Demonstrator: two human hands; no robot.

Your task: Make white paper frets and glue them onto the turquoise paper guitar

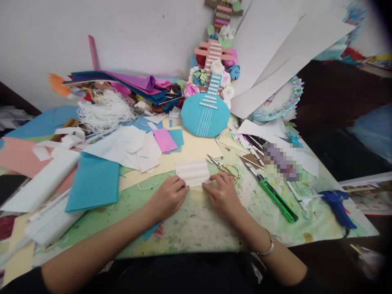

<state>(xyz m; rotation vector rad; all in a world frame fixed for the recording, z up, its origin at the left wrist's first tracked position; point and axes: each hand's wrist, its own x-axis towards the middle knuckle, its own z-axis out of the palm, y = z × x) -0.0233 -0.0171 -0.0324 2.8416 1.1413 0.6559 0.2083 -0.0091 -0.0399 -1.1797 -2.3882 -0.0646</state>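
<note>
A small sheet of white paper [192, 170] with creases running across it lies on the table in front of me. My left hand [171, 195] has its fingers curled together and closed on the paper's near left corner. At the near right corner, my right hand [224, 192] bends its fingers onto the same paper, thumb and fingertips closed on the edge. Gold-handled scissors [230, 170] lie just beyond my right hand. A green utility knife [277, 198] rests farther right. A short white string [147, 188] lies beside my left hand.
A blue paper lute [205, 115] stands against the wall among paper flowers. Left are tangled white string [105, 112], folded blue paper [93, 183] and white paper rolls [43, 179]. Pink paper [164, 140] lies mid-table. A blue glue gun [338, 208] sits near the right edge.
</note>
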